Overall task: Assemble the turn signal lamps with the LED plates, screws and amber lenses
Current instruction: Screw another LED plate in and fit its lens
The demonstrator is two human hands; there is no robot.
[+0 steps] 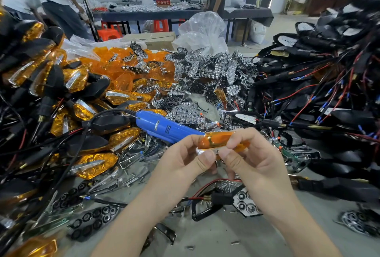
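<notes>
Head view: the left hand [186, 157] and right hand [249, 157] both pinch 1 amber lens [220, 140], fingers curled round it, holding it above the table [226, 234]. A blue electric screwdriver [164, 127] lies just behind it. A lamp housing with LED plate [230, 200] lies below the hands.
</notes>
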